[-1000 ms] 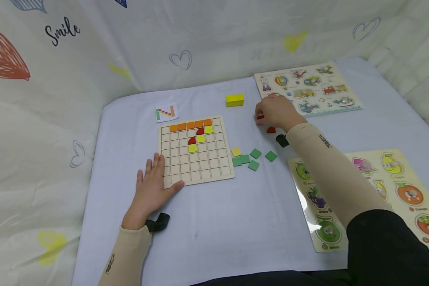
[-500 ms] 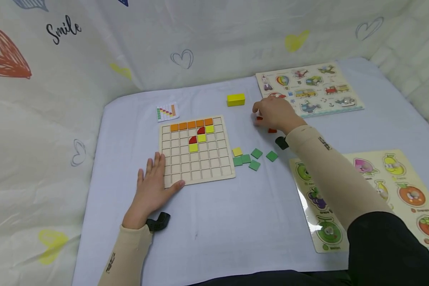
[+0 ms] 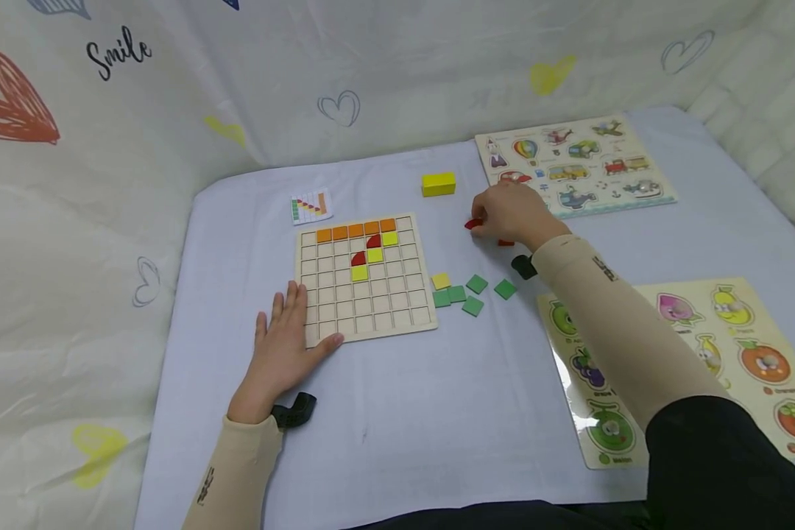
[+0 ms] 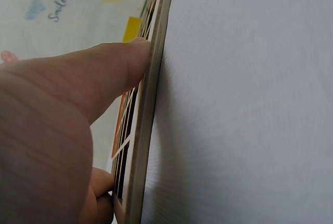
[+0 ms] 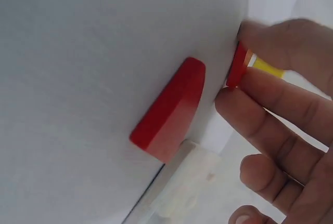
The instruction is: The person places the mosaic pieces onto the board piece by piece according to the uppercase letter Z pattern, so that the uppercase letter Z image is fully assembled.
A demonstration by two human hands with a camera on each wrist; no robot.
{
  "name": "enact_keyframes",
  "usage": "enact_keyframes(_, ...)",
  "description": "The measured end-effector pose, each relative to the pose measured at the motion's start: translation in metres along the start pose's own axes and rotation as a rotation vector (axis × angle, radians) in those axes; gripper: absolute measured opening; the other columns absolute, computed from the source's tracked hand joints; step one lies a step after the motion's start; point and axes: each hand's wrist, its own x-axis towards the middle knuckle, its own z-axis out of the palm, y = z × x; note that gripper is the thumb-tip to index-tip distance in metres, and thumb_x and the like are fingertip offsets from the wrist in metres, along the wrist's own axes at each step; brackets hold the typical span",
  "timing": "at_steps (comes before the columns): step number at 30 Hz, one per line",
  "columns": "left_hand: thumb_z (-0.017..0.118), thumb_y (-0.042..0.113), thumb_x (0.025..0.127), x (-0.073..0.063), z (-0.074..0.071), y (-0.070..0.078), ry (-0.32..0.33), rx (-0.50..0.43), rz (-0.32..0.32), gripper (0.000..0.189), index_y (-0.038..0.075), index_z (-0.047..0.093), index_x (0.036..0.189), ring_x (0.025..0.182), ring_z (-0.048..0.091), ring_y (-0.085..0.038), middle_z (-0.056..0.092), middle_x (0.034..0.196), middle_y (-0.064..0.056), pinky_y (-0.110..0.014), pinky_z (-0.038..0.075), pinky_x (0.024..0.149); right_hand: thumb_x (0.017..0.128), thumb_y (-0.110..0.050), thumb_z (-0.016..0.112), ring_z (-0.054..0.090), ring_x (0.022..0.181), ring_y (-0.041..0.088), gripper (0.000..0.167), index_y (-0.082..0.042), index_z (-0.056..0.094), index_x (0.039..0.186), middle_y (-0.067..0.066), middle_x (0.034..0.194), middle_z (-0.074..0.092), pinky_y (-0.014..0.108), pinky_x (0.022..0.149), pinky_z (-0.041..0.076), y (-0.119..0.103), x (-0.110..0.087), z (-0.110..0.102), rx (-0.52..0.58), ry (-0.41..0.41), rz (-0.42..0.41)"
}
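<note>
My left hand rests at the lower left corner of a wooden grid board, fingers spread straight along its left side. In the left wrist view the thumb touches the board's edge. Orange, yellow and red tiles lie in some of the board's squares. Right of the board, my right hand pinches a red curved-edge tile between thumb and fingertips, low over the cloth. A second red tile lies just nearer, partly hidden by the hand in the head view.
Several green tiles and a yellow tile lie right of the board. Behind it are a small pattern card and yellow blocks. A vehicle puzzle and a fruit puzzle lie on the right.
The right thumb and fingers have come together on the red tile, which now juts out left of the fingertips. My left hand and the board stay as they were.
</note>
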Motion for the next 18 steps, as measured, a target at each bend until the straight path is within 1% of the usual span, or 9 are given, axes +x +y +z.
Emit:
enact_keyframes(3, 0.065, 0.065, 0.093, -0.001, -0.001, 0.0, 0.002, 0.001, -0.005, 0.114, 0.009, 0.0, 0.168, 0.164, -0.009, -0.041, -0.009, 0.176, -0.009, -0.071, -0.006, 0.126, 0.096, -0.028, 0.073, 0.06, 0.097, 0.028, 0.024, -0.012, 0.077, 0.114, 0.009, 0.107, 0.075, 0.042, 0.087, 0.051, -0.003, 0.0, 0.0, 0.01, 0.004, -0.019)
enact_keyframes(6, 0.063, 0.067, 0.093, -0.001, -0.001, 0.0, -0.003, -0.001, -0.007, 0.114, 0.009, -0.001, 0.168, 0.164, -0.009, -0.039, -0.01, 0.176, -0.007, -0.07, -0.005, 0.126, 0.096, -0.026, 0.071, 0.057, 0.101, 0.028, 0.022, -0.014, 0.077, 0.113, 0.009, 0.11, 0.074, 0.044, 0.089, 0.05, -0.008, 0.002, 0.0, 0.033, 0.01, -0.052)
enact_keyframes(10, 0.061, 0.069, 0.094, 0.0, -0.001, 0.0, -0.008, -0.001, -0.001, 0.113, 0.01, -0.002, 0.168, 0.164, -0.01, -0.038, -0.011, 0.176, -0.005, -0.07, -0.005, 0.126, 0.095, -0.026, 0.07, 0.054, 0.107, 0.028, 0.024, -0.015, 0.076, 0.115, 0.008, 0.114, 0.072, 0.045, 0.093, 0.049, -0.022, 0.006, 0.001, 0.073, 0.021, -0.111)
enact_keyframes(14, 0.062, 0.068, 0.094, 0.0, -0.001, 0.001, -0.007, -0.007, -0.004, 0.113, 0.011, -0.002, 0.168, 0.164, -0.01, -0.038, -0.011, 0.176, -0.005, -0.069, -0.006, 0.126, 0.094, -0.028, 0.072, 0.057, 0.107, 0.027, 0.025, -0.014, 0.077, 0.114, 0.007, 0.113, 0.073, 0.045, 0.1, 0.049, -0.048, 0.011, 0.003, 0.075, 0.044, -0.218)
enact_keyframes(18, 0.063, 0.067, 0.094, 0.001, -0.002, 0.001, -0.006, -0.01, -0.008, 0.113, 0.01, -0.001, 0.168, 0.164, -0.01, -0.038, -0.01, 0.176, -0.005, -0.069, -0.006, 0.126, 0.093, -0.031, 0.076, 0.06, 0.105, 0.025, 0.026, -0.014, 0.078, 0.113, 0.004, 0.111, 0.074, 0.042, 0.102, 0.05, -0.081, 0.017, 0.008, 0.06, 0.066, -0.317)
